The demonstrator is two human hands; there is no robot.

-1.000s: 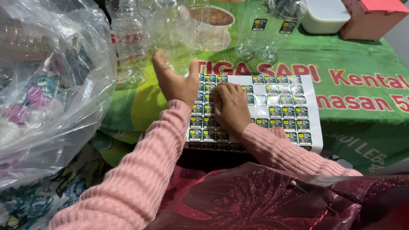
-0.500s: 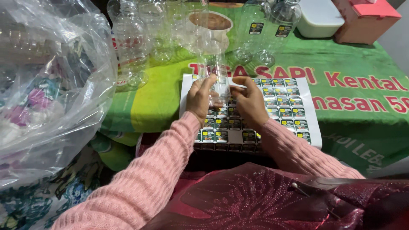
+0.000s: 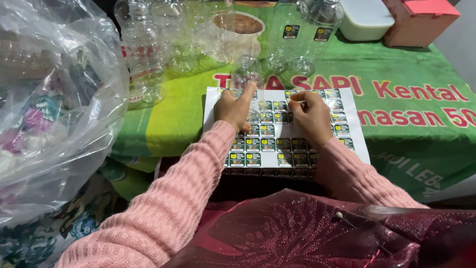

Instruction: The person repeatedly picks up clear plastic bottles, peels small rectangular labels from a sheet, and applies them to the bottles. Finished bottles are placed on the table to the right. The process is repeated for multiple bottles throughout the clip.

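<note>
Clear bottle [image 3: 247, 79] in left hand [image 3: 234, 110], right hand [image 3: 310, 115] pinching sticker [image 3: 296, 98]

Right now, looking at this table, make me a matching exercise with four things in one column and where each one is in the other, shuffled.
Things:
1. left hand
2. sticker sheet
3. white container
4. big plastic bag

Places:
A. far edge of the table, beside a pink box
B. left of the table, bulging and clear
C. on a small clear bottle
D. flat on the green cloth, under both hands

Pairs: 1-C, 2-D, 3-A, 4-B
</note>
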